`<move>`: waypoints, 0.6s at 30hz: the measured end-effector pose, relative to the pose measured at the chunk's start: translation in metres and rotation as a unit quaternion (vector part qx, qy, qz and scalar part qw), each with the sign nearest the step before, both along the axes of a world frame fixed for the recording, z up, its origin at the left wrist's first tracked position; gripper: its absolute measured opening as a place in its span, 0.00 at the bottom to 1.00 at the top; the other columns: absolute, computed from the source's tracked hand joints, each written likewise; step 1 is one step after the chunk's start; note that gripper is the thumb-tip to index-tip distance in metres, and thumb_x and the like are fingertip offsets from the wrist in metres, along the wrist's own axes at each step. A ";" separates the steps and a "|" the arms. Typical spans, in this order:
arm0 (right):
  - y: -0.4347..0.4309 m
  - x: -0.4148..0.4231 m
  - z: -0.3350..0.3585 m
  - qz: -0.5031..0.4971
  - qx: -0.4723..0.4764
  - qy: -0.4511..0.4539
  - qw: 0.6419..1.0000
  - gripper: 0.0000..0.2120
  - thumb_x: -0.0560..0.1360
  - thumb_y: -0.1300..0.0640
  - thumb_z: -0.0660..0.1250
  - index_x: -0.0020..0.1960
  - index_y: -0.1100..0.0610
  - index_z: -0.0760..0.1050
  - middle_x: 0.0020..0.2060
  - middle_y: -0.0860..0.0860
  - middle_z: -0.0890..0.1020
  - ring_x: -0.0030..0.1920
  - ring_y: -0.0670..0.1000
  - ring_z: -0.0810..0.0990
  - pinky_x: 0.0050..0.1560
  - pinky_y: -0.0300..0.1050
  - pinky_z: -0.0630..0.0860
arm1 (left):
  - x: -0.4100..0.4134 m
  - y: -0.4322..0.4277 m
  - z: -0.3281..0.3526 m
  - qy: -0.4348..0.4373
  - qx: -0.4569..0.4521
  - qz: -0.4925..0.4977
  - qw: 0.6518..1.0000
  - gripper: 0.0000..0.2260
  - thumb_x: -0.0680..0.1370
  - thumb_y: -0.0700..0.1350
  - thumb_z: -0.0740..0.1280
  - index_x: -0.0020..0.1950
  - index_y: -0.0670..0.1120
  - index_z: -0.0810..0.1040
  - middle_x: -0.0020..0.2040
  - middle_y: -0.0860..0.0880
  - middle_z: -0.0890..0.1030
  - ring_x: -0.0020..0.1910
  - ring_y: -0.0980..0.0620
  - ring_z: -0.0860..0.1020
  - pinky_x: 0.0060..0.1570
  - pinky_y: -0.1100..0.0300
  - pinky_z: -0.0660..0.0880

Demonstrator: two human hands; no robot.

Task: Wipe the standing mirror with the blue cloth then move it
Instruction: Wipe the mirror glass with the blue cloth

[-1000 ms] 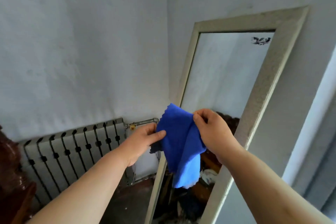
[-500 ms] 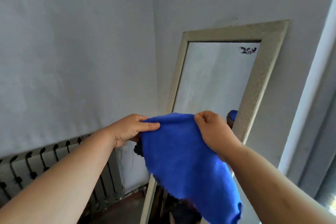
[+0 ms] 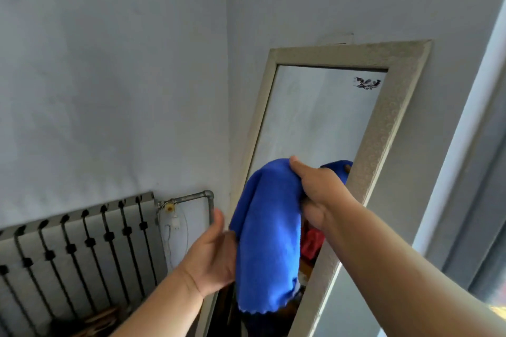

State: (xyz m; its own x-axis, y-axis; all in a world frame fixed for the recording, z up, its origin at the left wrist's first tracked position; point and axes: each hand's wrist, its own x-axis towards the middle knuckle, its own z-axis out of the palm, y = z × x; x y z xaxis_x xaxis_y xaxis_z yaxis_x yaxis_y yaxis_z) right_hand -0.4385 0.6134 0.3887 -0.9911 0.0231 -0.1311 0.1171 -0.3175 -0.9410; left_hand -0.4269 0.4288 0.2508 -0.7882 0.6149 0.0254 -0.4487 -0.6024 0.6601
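The right hand grips the top of the blue cloth before the standing mirror, while the open left hand touches its edge.

No readable text, label, brand, number or sign is being shown anywhere. Only a small dark ornamental decal is being displayed on the glass at the top right corner of the standing mirror, and no letters are being carried by it.
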 end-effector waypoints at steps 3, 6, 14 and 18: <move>0.009 0.008 -0.023 0.078 0.146 0.040 0.985 0.20 0.73 0.56 0.73 0.62 0.56 0.73 0.50 0.53 0.83 0.50 0.53 0.83 0.46 0.50 0.82 | -0.018 -0.012 0.031 0.017 -0.125 0.149 0.981 0.22 0.72 0.48 0.74 0.63 0.40 0.78 0.54 0.40 0.83 0.52 0.42 0.82 0.50 0.50 0.79; 0.012 0.011 -0.031 0.065 0.286 0.076 0.953 0.36 0.72 0.61 0.72 0.74 0.50 0.58 0.53 0.49 0.76 0.49 0.52 0.80 0.40 0.45 0.81 | -0.031 -0.036 0.056 0.021 -0.199 0.194 0.960 0.16 0.76 0.52 0.67 0.56 0.42 0.83 0.54 0.41 0.84 0.51 0.44 0.83 0.49 0.52 0.78; 0.017 -0.001 -0.004 0.124 0.369 0.215 0.896 0.33 0.73 0.57 0.71 0.72 0.38 0.63 0.62 0.45 0.76 0.58 0.47 0.78 0.59 0.46 0.77 | -0.047 -0.067 0.084 0.106 -0.182 0.252 0.944 0.22 0.68 0.46 0.75 0.62 0.49 0.81 0.56 0.47 0.84 0.54 0.51 0.82 0.46 0.58 0.80; 0.013 -0.006 -0.007 0.111 0.414 0.202 0.881 0.32 0.74 0.59 0.70 0.74 0.45 0.62 0.64 0.47 0.74 0.59 0.48 0.77 0.58 0.44 0.77 | -0.050 -0.057 0.078 0.089 -0.232 0.268 0.931 0.10 0.71 0.43 0.71 0.51 0.47 0.85 0.48 0.48 0.86 0.48 0.51 0.83 0.45 0.58 0.78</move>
State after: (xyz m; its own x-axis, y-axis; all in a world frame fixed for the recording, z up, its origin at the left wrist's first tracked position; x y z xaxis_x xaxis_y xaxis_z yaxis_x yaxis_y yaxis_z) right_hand -0.4449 0.6262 0.3816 -0.9454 -0.2548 0.2031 -0.3068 0.4856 -0.8186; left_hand -0.4773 0.3716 0.3284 -0.9936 0.1118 0.0151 -0.0238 -0.3386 0.9406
